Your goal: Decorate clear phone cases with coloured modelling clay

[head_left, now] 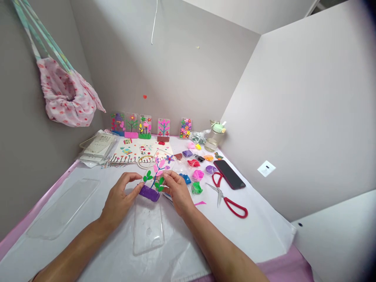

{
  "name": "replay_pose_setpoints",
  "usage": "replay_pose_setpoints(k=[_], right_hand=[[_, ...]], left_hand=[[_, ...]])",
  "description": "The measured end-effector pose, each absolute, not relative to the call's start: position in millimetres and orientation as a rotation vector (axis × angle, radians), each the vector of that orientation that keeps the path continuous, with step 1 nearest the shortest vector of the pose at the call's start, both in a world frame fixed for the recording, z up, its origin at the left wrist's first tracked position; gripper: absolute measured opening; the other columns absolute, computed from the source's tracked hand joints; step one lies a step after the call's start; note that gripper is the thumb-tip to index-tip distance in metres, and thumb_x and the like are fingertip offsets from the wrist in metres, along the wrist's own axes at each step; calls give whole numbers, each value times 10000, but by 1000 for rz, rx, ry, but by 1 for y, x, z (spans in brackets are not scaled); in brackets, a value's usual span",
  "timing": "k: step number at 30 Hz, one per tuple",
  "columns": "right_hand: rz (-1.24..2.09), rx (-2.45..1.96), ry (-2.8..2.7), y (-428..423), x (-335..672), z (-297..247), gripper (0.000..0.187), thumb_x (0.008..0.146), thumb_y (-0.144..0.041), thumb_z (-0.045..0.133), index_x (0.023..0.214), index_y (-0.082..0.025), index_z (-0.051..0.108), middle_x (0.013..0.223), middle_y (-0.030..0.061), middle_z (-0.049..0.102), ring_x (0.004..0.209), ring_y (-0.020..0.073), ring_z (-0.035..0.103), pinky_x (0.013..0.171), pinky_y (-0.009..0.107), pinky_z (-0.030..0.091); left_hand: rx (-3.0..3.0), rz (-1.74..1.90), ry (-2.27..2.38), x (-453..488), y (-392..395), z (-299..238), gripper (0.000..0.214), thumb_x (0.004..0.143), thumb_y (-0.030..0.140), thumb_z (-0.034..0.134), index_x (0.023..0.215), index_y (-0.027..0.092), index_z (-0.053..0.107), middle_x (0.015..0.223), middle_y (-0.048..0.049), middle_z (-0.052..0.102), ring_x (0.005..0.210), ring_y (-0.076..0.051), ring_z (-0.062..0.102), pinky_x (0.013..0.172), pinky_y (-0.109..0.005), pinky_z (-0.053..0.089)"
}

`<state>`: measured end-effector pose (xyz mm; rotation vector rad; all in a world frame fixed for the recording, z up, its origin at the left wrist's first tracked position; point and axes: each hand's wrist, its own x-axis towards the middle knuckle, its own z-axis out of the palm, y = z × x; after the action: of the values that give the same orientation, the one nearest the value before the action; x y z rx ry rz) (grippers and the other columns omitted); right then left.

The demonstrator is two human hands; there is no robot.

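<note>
Between my two hands a clear phone case [149, 193] is held up, tilted, above the table. Clay decorates it: a purple block at the bottom, a blue stem, green leaves, pink petals and a small purple flower. My left hand [119, 197] grips its left edge between thumb and fingers. On the right edge, by the green leaves, my right hand [178, 192] pinches it. Beneath the hands another clear phone case [148, 231] lies flat and undecorated. A thin tool is partly hidden under my right hand.
Red-handled scissors [219, 190] lie open beside a dark phone [229, 174]. Several bagged clay lumps [197, 175] spread right of centre. Decorated cases [163, 129] lean on the back wall near a bottle [214, 137]. A clear sheet [63, 209] lies left.
</note>
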<state>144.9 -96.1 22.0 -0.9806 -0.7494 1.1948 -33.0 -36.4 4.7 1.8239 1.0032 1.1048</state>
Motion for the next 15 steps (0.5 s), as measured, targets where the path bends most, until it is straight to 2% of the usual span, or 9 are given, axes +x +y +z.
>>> replay_pose_setpoints(k=[7,15], right_hand=[[1217,-984,-725,-97,145,24,297,739,-474,788,815,-198,709,797,15,697,707,129,614,663,243,483],[1247,-990,-743,-98,144,27,318,746,-497,781,833,-197,719,847,31,723,730,133,622,695,257,503]], left_hand=[[1502,870,885,-34,-31,8,493,862,568,664,1205,226,573,967,-48,715,923,-254,691,846,-366,501],[1351,829,814,-35,-31,5,472,823,505,750,1185,242,599,860,1,692,814,-208,655,775,-305,455]])
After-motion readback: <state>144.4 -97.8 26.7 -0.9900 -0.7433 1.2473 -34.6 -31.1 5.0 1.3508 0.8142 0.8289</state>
